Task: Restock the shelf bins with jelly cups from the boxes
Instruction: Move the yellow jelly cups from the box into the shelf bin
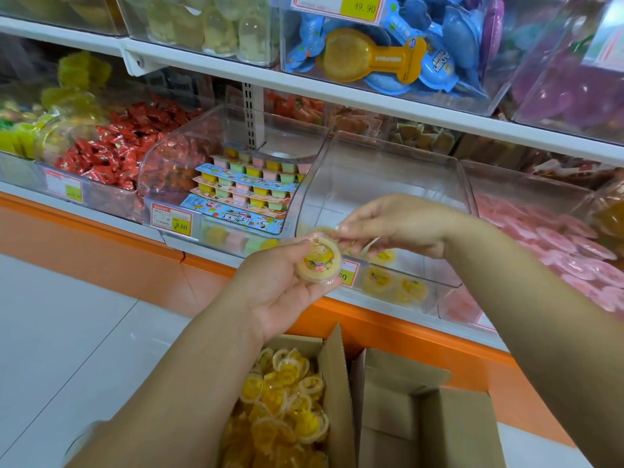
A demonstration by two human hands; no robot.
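Left hand [280, 288] cradles yellow jelly cup [317, 263], fingers [312, 293] curled; right hand [401, 224] pinches its rim. Loose pinch, I judge, could drop it short of the clear bin [388, 170].

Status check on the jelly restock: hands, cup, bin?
Left hand grips jelly cup, right hand pinches its rim. Clear bin ahead holds few cups, box below well stocked. Nothing blocking the bin mouth.
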